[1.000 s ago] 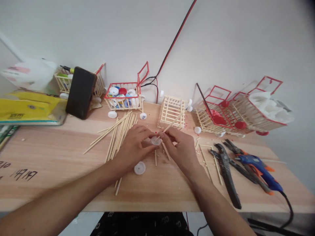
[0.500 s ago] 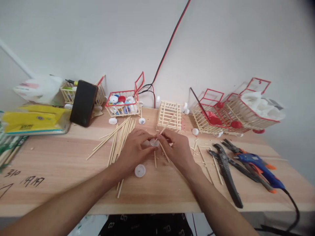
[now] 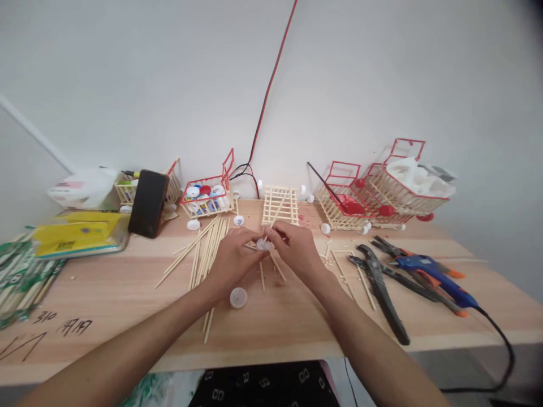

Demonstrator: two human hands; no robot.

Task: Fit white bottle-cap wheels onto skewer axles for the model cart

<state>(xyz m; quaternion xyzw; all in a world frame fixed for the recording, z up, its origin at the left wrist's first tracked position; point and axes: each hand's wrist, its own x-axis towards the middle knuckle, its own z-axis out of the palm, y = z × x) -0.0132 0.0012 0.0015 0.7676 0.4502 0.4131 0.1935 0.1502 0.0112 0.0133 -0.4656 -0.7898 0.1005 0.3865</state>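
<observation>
Two bare hands meet over the middle of the wooden table (image 3: pixel 106 294): the left hand (image 3: pixel 231 261) and the right hand (image 3: pixel 297 251) both pinch one small white bottle cap (image 3: pixel 263 245) between their fingertips, just above the tabletop, and a thin wooden stick (image 3: pixel 278 212) rises from the right hand's fingers toward the back. One more white cap (image 3: pixel 238 297) lies flat on the table just below the left hand. A loose bundle of sticks (image 3: pixel 207 249), too many to count, fans out to the left of the hands. Along the wall stand five stick-built carts: one behind the black phone (image 3: pixel 148 203), one red-rimmed cart full of coloured caps (image 3: pixel 206 195), one plain unfinished cart (image 3: pixel 279 204), and two red-framed carts (image 3: pixel 373 195) at the right. Two pairs of pliers (image 3: pixel 379 285) and one blue glue gun (image 3: pixel 432 277) lie right of the hands.
</observation>
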